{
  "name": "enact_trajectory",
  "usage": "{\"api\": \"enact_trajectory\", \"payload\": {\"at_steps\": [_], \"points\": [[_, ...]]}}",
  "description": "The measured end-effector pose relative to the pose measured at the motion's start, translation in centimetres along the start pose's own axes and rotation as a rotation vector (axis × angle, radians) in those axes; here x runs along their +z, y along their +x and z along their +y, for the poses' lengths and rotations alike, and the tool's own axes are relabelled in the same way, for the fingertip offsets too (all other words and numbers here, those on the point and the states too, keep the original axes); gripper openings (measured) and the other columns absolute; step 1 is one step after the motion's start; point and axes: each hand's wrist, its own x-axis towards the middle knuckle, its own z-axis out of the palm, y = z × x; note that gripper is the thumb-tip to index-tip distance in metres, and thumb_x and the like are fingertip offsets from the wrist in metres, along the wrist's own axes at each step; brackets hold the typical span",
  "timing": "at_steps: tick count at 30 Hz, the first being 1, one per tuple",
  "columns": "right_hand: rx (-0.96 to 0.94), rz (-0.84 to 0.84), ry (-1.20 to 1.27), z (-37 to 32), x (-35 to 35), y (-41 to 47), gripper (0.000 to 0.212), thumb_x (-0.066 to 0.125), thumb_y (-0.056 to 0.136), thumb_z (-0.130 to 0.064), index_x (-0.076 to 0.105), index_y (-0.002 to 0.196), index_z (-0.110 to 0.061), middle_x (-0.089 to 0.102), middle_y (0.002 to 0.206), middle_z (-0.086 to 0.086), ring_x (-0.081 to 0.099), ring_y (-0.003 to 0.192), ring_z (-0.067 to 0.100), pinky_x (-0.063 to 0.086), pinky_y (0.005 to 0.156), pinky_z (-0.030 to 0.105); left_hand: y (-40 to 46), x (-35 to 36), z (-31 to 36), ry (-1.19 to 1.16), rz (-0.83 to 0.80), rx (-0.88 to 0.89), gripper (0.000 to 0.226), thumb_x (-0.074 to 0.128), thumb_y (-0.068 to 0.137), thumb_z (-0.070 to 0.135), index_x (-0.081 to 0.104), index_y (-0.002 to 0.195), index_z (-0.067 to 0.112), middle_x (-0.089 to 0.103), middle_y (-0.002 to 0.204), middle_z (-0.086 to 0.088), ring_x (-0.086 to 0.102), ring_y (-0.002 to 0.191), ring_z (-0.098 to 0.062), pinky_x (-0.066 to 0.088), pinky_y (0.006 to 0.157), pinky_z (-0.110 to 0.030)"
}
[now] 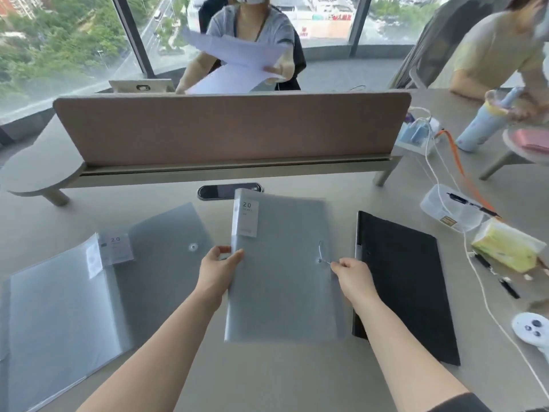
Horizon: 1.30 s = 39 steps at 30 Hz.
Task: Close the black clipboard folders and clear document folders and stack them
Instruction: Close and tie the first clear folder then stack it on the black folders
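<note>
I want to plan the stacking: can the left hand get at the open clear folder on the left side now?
Probably not yet: the left hand grips the middle folder. The path to the open clear folder looks free once it lets go.

- The scene is lit brightly and evenly by daylight from the windows [74,40] along the top of the frame.
- The view outside is washed out in the upper left.
- Only soft, faint shadows are cast on the table [267,376].
- Straight lines are bowed towards the edges by the wide lens.
- The sheets of paper [237,59] at top centre are smeared by motion, and slight softness is seen throughout.
</note>
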Motion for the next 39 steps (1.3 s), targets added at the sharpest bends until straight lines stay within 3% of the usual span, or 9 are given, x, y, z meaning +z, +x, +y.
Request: {"api": "enact_trajectory", "payload": {"at_steps": [4,7,12,17,20,23,27,32,39], "points": [[-0.015,0.115,0.010,1.5,-5.6,0.5,0.017,0.053,0.092,-0.022,0.064,0.081,-0.014,0.063,0.073,0.000,0.054,0.065,0.020,0.042,0.063,0.035,-0.2,5.7,1.0,0.013,-0.127,0.026,0.022,0.070,0.087,0.023,0.063,0.105,0.013,0.073,0.088,-0.007,0.068,0.065,-0.019,0.053,0.062,-0.031],[0.028,0.180,0.031,3.6,-9.3,1.5,0.015,0.054,0.092,-0.024,0.068,0.092,-0.019,0.069,0.085,0.000,0.063,0.080,0.023,0.051,0.075,0.040,-0.6,10.0,1.2,0.031,-0.209,0.028,0.021,0.069,0.086,0.021,0.065,0.105,0.014,0.073,0.091,-0.006,0.067,0.071,-0.023,0.054,0.069,-0.040],[0.081,0.244,0.046,7.6,-14.1,3.3,0.022,0.055,0.093,-0.022,0.069,0.106,-0.012,0.067,0.090,0.001,0.057,0.080,0.019,0.043,0.067,0.031,-1.1,16.3,0.3,0.075,-0.319,0.007,0.022,0.064,0.087,0.010,0.068,0.108,0.010,0.073,0.097,-0.011,0.068,0.074,-0.025,0.058,0.071,-0.042],[0.138,0.282,0.003,10.2,-17.1,4.2,0.026,0.056,0.092,-0.019,0.063,0.116,-0.012,0.060,0.098,0.001,0.057,0.093,0.026,0.044,0.080,0.035,-1.2,20.9,-1.5,0.144,-0.371,0.004,0.031,0.062,0.087,0.009,0.067,0.117,0.009,0.074,0.103,-0.012,0.070,0.080,-0.028,0.059,0.072,-0.040],[0.172,0.283,-0.033,11.7,-18.2,4.9,0.028,0.058,0.090,-0.017,0.062,0.117,-0.013,0.060,0.102,0.002,0.059,0.102,0.031,0.046,0.085,0.039,-1.2,23.0,-2.5,0.205,-0.387,0.001,0.044,0.065,0.080,0.019,0.065,0.124,0.012,0.074,0.104,-0.013,0.072,0.093,-0.034,0.061,0.080,-0.047],[0.210,0.275,-0.044,13.1,-18.7,5.5,0.025,0.060,0.087,-0.020,0.062,0.112,-0.018,0.067,0.112,0.004,0.061,0.095,0.027,0.048,0.082,0.038,-1.1,24.2,-3.2,0.292,-0.363,0.021,0.062,0.064,0.069,0.030,0.063,0.129,0.013,0.073,0.096,-0.014,0.071,0.090,-0.034,0.059,0.083,-0.052],[0.238,0.252,-0.044,14.5,-19.0,6.1,0.026,0.063,0.084,-0.020,0.063,0.110,-0.017,0.069,0.109,0.004,0.063,0.095,0.027,0.048,0.079,0.036,-1.1,25.6,-4.0,0.385,-0.338,0.058,0.048,0.065,0.083,0.025,0.062,0.131,0.017,0.065,0.079,-0.001,0.065,0.078,-0.021,0.057,0.088,-0.049],[0.254,0.234,-0.060,15.0,-18.9,6.6,0.019,0.064,0.084,-0.021,0.060,0.102,-0.019,0.065,0.097,0.002,0.061,0.089,0.027,0.046,0.074,0.035,-1.1,26.5,-4.3,0.501,-0.314,0.101,0.045,0.061,0.090,0.028,0.059,0.134,0.022,0.063,0.079,0.002,0.062,0.075,-0.020,0.056,0.083,-0.039],[0.282,0.225,-0.175,16.5,-18.3,7.2,0.042,0.063,0.076,-0.032,0.062,0.117,-0.022,0.064,0.115,0.007,0.063,0.093,0.030,0.046,0.072,0.033,-0.9,26.7,-5.0,0.539,-0.326,0.097,0.046,0.061,0.090,0.033,0.057,0.136,0.024,0.066,0.085,0.001,0.065,0.080,-0.021,0.056,0.086,-0.042]]}}
